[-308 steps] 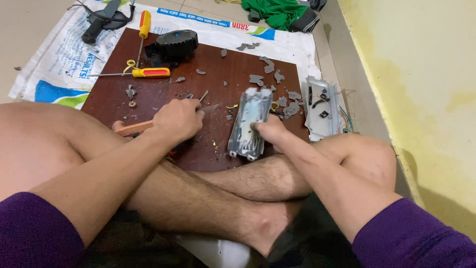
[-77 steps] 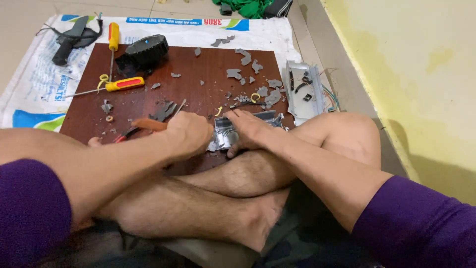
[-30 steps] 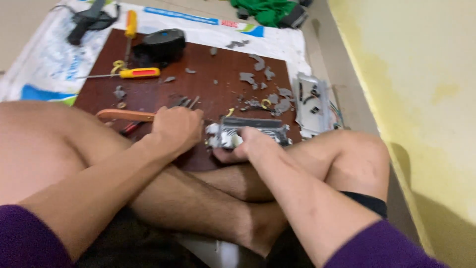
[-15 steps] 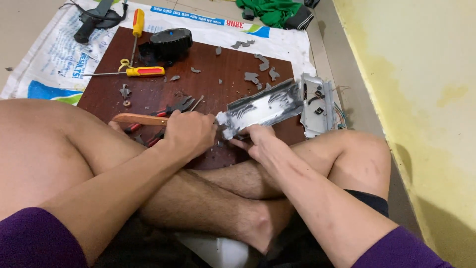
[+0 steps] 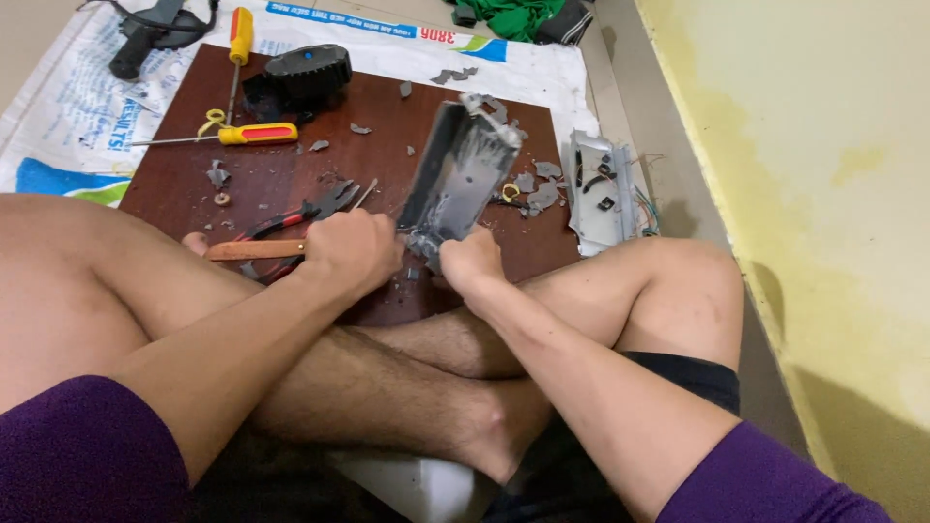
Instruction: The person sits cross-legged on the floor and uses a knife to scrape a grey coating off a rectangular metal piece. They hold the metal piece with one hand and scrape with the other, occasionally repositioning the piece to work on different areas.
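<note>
I sit cross-legged at a dark brown wooden board (image 5: pixel 291 174) on the floor. My right hand (image 5: pixel 467 263) grips the near end of a long grey plastic housing (image 5: pixel 455 174), which stands tilted up on end over the board. My left hand (image 5: pixel 351 250) is closed beside the housing's lower end, its fingers touching it; whether it holds a small tool is hidden. A wooden-handled tool (image 5: pixel 254 250) and red-handled pliers (image 5: pixel 295 215) lie just left of my left hand.
Two yellow-and-red screwdrivers (image 5: pixel 254 134) (image 5: pixel 238 29) and a black toothed wheel (image 5: pixel 308 70) lie on the far part of the board. Grey plastic fragments (image 5: pixel 535 189) are scattered around. Another grey housing part with wires (image 5: pixel 603 184) lies to the right. A yellow wall (image 5: pixel 804 145) rises on the right.
The grey housing lay flat on the board before; it has been raised at its far end and now stands steeply tilted. My hands have stayed at its near end.
</note>
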